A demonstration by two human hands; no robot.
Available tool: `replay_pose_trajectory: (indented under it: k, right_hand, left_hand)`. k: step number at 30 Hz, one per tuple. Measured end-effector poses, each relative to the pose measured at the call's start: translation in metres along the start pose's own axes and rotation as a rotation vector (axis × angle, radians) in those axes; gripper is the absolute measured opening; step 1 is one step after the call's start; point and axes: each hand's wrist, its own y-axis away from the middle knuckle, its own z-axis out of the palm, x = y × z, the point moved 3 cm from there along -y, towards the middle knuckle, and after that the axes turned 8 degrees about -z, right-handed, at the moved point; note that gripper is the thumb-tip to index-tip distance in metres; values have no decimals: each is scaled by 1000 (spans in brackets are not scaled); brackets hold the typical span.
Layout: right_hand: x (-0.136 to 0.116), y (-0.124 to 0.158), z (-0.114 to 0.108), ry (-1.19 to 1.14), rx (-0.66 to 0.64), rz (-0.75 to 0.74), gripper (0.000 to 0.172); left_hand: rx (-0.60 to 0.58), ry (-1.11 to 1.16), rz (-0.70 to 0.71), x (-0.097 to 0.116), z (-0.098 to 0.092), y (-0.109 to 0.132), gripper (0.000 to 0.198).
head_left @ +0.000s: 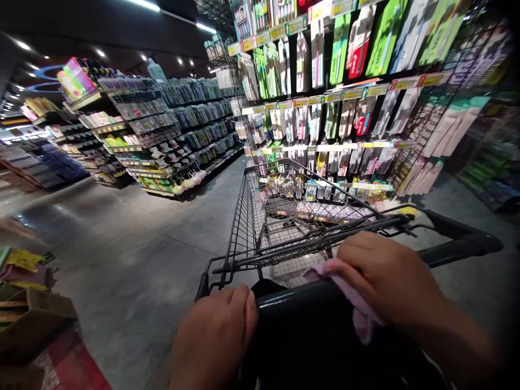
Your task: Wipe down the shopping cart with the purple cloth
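Left hand [215, 330] curled over glossy black cart handlebar [300, 298], likely stiff; right hand [377, 268] pinching pink cloth [361, 314], likely light, soft; grip folds.

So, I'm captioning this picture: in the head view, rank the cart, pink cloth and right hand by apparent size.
1. Cart
2. Right hand
3. Pink cloth, partly covered by that hand

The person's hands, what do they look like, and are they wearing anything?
The left hand and right hand are bare, with no glove or ring showing. The right forearm is bare too, with no sleeve, watch or bracelet in sight. The picture's edge hides whether there's a left sleeve.
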Motion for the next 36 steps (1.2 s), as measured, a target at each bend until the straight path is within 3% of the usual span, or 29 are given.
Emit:
replay_pose_trajectory:
  k: [3, 7, 12, 15, 19, 22, 25, 28, 31, 34, 36]
  right_hand:
    - [-12, -5, 3, 105, -17, 55, 47]
    - [-42, -7, 10, -59, -139, -134, 53]
    - [-11, 27, -2, -180, -181, -274, 53]
    - [-4, 33, 2, -187, -137, -223, 44]
    - [-32, 15, 20, -148, 28, -91, 26]
    - [-32, 11, 20, -142, 32, -85, 25]
    - [3, 30, 0, -73, 35, -13, 25]
    - [31, 50, -16, 75, 146, 148, 23]
    - [17, 49, -7, 94, 202, 178, 22]
    - [-8, 34, 6, 2, 149, 41, 25]
    - [-7, 31, 2, -29, 109, 4, 24]
  left_hand:
    - [-20, -3, -3, -2, 0, 0, 33]
    - [-43, 10, -9, -16, 4, 0, 37]
    - [-39, 129, -14, -32, 1, 3, 39]
    - [104, 296, 23, -14, -9, -2, 25]
    - [218, 524, 120, 34, -12, -18, 21]
    - [121, 395, 89, 57, -2, -30, 31]
    - [-46, 210, 71, 59, 8, -35, 35]
    - [-58, 141, 82, 54, 10, -36, 43]
    - [0, 85, 62, 48, 9, -34, 43]
    - [1, 58, 71, 40, 11, -34, 41]
    - [-16, 62, 89, 31, 13, -34, 41]
